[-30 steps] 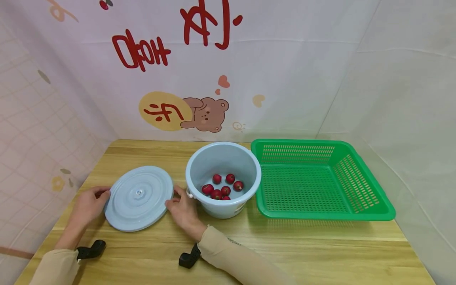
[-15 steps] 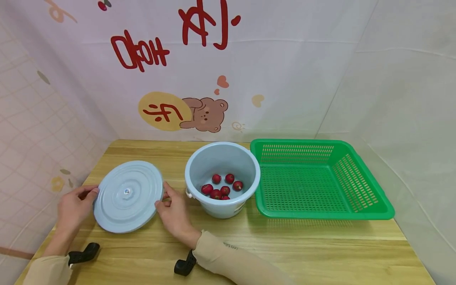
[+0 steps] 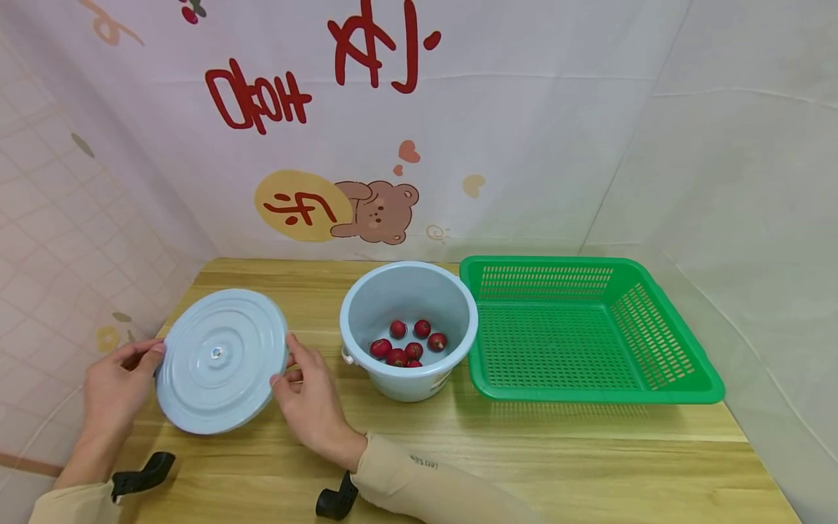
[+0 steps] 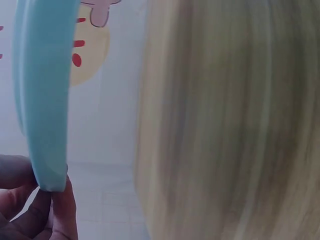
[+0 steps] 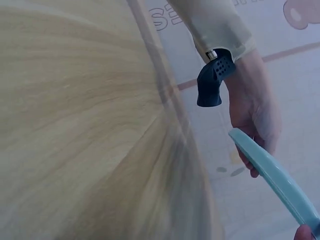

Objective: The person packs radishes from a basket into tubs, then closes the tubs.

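Between my two hands is a round light-blue plastic lid [image 3: 222, 393], raised off the table and a little tilted. My left hand [image 3: 116, 386] pinches its left rim between thumb and fingers; the left wrist view shows the lid's edge [image 4: 47, 100] between them. On the opposite rim, my right hand [image 3: 314, 400] pinches with thumb and fingers. To the right of that hand stands a light-blue bucket [image 3: 409, 384], uncovered, with several red radishes [image 3: 396, 356] at its bottom.
A green slotted plastic basket [image 3: 599, 395] stands right of the bucket, near its rim. The wooden table [image 3: 524, 466] meets a printed cloth backdrop [image 3: 524, 131] behind and at both sides.
Both hands have carried the lid leftward and toward the table's left edge, and its tilt has shifted slightly. Bucket, radishes and basket stay where they were.
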`<state>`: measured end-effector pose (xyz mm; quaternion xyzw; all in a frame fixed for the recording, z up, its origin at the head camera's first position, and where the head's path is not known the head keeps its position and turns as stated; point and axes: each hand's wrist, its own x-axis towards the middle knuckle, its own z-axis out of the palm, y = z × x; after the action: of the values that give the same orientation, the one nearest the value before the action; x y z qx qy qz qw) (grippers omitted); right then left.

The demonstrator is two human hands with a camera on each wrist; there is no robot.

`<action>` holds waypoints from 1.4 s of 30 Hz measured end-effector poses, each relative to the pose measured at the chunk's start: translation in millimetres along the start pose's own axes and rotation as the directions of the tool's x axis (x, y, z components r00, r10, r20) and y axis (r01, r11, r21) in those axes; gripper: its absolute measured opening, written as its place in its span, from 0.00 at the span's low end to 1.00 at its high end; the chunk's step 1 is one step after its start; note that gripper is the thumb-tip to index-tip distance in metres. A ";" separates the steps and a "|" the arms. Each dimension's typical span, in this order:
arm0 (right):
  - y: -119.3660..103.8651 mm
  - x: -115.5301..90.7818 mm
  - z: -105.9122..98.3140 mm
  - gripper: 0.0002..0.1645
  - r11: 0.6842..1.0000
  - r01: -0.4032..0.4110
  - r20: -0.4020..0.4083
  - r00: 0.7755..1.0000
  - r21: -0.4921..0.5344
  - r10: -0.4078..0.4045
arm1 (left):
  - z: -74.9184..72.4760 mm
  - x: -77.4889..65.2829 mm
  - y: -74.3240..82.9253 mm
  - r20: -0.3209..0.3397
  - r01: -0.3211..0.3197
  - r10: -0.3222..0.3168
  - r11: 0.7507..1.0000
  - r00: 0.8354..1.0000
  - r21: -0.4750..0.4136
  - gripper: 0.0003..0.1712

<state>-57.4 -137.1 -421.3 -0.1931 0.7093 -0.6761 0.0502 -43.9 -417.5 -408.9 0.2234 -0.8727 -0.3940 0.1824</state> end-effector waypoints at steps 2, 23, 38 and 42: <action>-3.6 -1.8 -0.6 0.37 1.000 0.013 0.007 1.000 0.001 -0.013 | -1.2 -0.7 2.9 -0.014 0.007 -0.007 1.000 1.000 -0.024 0.23; -42.5 -17.6 -24.5 0.38 0.989 0.129 0.034 0.991 0.069 -0.132 | -4.1 -13.5 37.6 -0.045 0.055 -0.061 0.991 0.997 -0.123 0.15; -59.5 -27.5 -53.8 0.37 0.974 0.219 0.003 0.976 0.065 -0.219 | 10.4 -26.0 63.7 -0.091 0.000 -0.028 0.953 0.995 -0.302 0.07; -66.2 -30.4 -63.1 0.38 0.978 0.192 0.009 0.981 0.082 -0.194 | 13.4 -31.1 70.1 -0.081 -0.003 -0.021 0.959 0.996 -0.285 0.05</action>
<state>-36.7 -68.1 -357.3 -0.2646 0.6589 -0.7042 -0.0017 -41.9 -351.4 -367.7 0.2150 -0.7976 -0.5064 0.2472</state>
